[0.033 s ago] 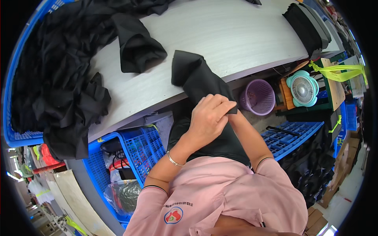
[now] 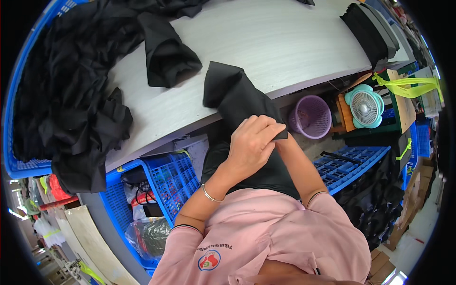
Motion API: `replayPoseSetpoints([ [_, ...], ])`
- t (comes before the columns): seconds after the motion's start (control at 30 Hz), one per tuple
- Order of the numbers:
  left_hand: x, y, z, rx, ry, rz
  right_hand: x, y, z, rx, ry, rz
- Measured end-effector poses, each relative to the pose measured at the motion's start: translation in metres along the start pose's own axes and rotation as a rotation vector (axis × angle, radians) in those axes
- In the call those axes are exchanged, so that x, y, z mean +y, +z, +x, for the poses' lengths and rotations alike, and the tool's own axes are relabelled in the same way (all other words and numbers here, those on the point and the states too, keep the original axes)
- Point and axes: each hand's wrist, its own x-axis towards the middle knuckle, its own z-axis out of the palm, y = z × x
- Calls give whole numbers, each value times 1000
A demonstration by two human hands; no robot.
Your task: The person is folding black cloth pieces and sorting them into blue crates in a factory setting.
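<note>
A folded black fabric piece stretches from the table edge down to my hands in front of my lap. My left hand, a bangle at its wrist, is closed with fingers and thumb pinching the near end of the fabric. My right forearm comes in from the right. My right hand lies behind the left hand and the fabric, so its fingers are hidden. Another black fabric piece rests on the white table, just beyond and left of the one I hold.
Heaped black fabric spills from a blue basket at left. Below it stands a blue crate holding bags. Stacked dark pieces lie at the table's far right. A purple bin, teal fan and blue crate are right.
The outer end of the held fabric has shifted slightly left and its lower part looks a little wider. My hands have barely moved.
</note>
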Motion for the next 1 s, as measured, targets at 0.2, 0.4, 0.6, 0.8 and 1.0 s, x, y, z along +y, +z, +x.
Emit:
replayPoseSetpoints([
  [0.2, 12, 15, -17, -54, -53, -189, -4, -19, -22, 102, -46, -100],
  [0.4, 23, 15, -9, -154, -25, -384, -10, -34, -22, 243, -97, -225],
  [0.6, -1, 5, 5, 155, -153, -138, -31, -66, -17, 310, -66, -439],
  [0.8, -27, -2, -2, -59, -406, -531, -59, -79, 0, 70, -15, 137],
  [1.0, 19, 25, -14, 128, -186, -364, -53, -114, -11, 389, 107, -473],
])
